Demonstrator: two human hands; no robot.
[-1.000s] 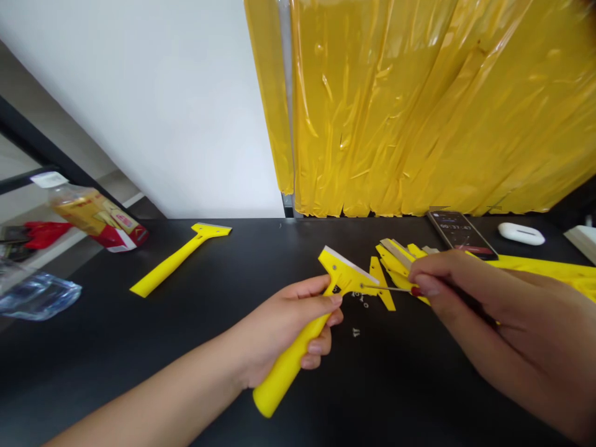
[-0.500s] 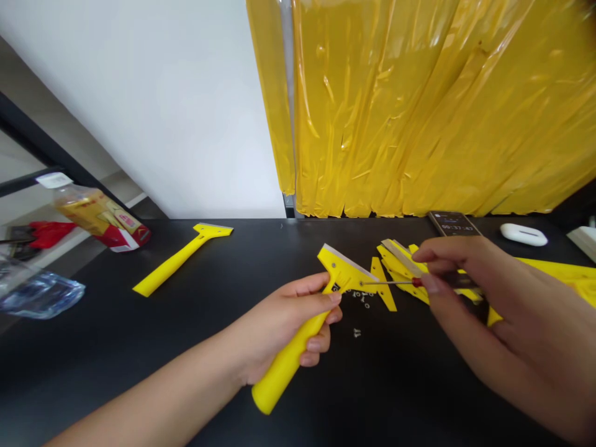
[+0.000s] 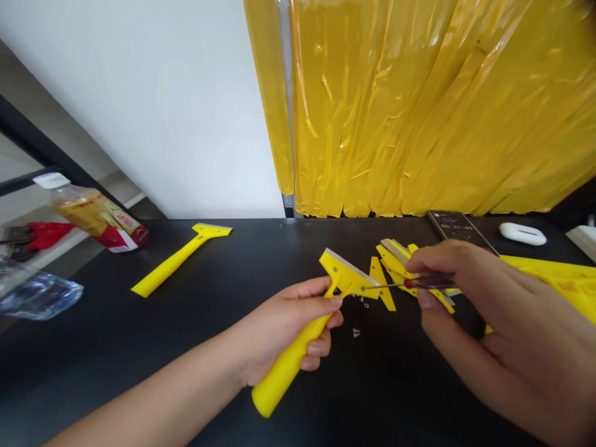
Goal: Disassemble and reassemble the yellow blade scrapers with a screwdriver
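Observation:
My left hand (image 3: 298, 323) is wrapped round the handle of a yellow scraper (image 3: 347, 276), its blade edge facing up and away. Between thumb and fingers, my right hand (image 3: 488, 304) grips a screwdriver (image 3: 431, 281) with a dark, red-collared handle. The screwdriver's thin shaft points left, and its tip meets the screw near the right end of the scraper head. Just behind that end lies a loose yellow plate (image 3: 384, 292). Small screws (image 3: 356, 333) rest on the table below, and more small hardware is partly hidden by the scraper.
A second scraper (image 3: 181, 256) lies at left on the black table (image 3: 186, 347). Beyond it are a tilted drink bottle (image 3: 100, 217) and a clear plastic piece (image 3: 41, 295). Yellow heads and blades (image 3: 395, 257), yellow handles (image 3: 554, 279), a phone (image 3: 459, 226) and a white case (image 3: 522, 234) are at right.
The screwdriver handle has come into clearer view as my right fingers shifted slightly left. The scraper head has tipped a little, covering more of the small hardware behind it.

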